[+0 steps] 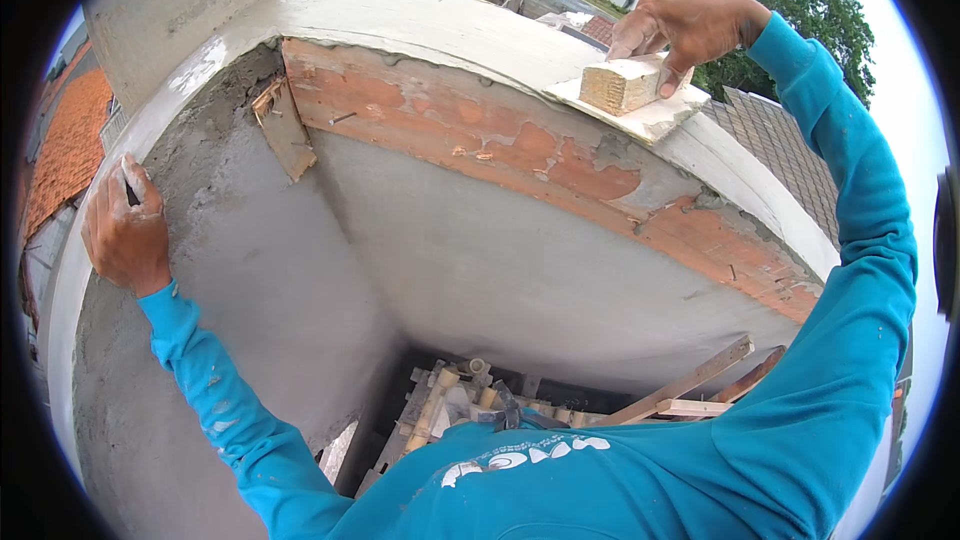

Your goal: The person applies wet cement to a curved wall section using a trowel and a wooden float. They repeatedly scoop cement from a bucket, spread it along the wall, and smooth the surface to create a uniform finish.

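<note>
My right hand (690, 35) is wrapped over the wooden block handle of a plastering float (605, 90). The float's pale flat plate lies on the white top of the wall (400, 12) at the upper right. On the left, my left hand (128, 230) is closed at the edge of the left wall (205, 180), its thumb and forefinger curled towards each other. White smears mark the fingertips. An orange-brown plank (470, 120) runs along the inner face of the far wall, just below the float, with nails sticking out.
A short wood piece (285, 130) sits in the corner by the plank. Below are bamboo poles (432, 408) and slanting timbers (690, 378). A tall concrete upright (180, 10) rises at the upper left. Tiled roofs (70, 140) and trees (790, 0) lie beyond the walls.
</note>
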Motion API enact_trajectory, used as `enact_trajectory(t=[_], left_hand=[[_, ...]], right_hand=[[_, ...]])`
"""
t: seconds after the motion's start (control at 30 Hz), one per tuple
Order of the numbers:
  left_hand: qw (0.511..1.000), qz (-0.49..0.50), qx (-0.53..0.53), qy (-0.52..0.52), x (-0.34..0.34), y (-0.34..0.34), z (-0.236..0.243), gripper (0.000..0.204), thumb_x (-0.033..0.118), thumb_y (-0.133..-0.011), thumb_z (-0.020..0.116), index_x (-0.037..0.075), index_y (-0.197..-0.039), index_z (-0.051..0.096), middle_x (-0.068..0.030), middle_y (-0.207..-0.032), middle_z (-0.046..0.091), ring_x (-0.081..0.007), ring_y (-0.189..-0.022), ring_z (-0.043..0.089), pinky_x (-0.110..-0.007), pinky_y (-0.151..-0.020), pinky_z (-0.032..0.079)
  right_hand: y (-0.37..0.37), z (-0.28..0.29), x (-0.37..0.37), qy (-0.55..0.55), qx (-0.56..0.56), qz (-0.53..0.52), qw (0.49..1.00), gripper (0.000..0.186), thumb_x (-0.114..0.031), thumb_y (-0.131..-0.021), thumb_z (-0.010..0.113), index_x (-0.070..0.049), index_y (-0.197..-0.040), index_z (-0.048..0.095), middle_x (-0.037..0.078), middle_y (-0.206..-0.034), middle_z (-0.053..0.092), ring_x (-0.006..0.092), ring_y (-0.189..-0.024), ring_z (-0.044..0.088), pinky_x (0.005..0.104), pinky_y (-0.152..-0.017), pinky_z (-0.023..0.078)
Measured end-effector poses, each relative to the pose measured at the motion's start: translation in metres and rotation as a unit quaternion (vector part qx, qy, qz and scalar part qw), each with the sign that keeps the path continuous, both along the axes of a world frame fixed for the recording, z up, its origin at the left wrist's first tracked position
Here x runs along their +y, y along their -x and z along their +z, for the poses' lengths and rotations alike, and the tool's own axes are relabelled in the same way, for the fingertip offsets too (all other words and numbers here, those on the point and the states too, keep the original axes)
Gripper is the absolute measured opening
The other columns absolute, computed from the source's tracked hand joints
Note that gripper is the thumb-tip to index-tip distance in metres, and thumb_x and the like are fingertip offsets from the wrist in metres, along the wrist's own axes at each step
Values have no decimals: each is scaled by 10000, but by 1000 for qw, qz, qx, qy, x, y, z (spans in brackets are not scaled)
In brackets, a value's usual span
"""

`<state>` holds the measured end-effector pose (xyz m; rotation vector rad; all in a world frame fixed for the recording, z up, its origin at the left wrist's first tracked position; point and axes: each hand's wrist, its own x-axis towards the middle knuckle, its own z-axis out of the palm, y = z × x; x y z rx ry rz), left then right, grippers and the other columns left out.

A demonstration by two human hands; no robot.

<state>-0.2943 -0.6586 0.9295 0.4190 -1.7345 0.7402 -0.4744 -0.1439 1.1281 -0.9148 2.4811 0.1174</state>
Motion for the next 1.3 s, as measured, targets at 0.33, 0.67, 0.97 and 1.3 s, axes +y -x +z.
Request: enact_trajectory(t=[0.33, 0.67, 0.97, 1.3], left_hand=[[1000, 1, -21, -16, -3, 6, -1, 290, 356, -919, 633, 93, -897, 754, -51, -908, 739, -206, -848, 692, -328, -761, 529], [999, -12, -41, -7, 3, 9, 0, 271, 334, -933, 618, 101, -903, 753, -51, -905, 735, -216, -797, 684, -348, -723, 530], [997, -63, -37, -6, 3, 2, 1, 298, 298, -958, 580, 49, -968, 742, -152, -857, 714, -304, -741, 675, -403, -667, 538], [998, 2, -50, -38, -1, -1, 0, 274, 328, -932, 636, 84, -909, 759, -32, -895, 740, -208, -788, 689, -329, -693, 541]], right_hand=[[-105, 11, 192, 118, 78, -189, 972, 740, -276, -629, 875, -35, -1282, 625, 137, -1168, 685, 273, -1090, 638, 401, -1015, 473], [-69, -36, 71, 206, 127, -90, 966, 699, -517, -767, 737, 14, -1214, 655, 210, -1057, 682, 291, -960, 675, 325, -856, 528], [-130, -31, 274, 168, 316, -429, 829, 428, -421, -851, 691, 4, -883, 725, 110, -713, 662, 129, -493, 583, 217, -474, 447], [-87, -75, 155, 291, 228, -422, 828, 483, -367, -827, 662, 103, -927, 703, 173, -739, 672, 154, -539, 640, 257, -448, 473]])
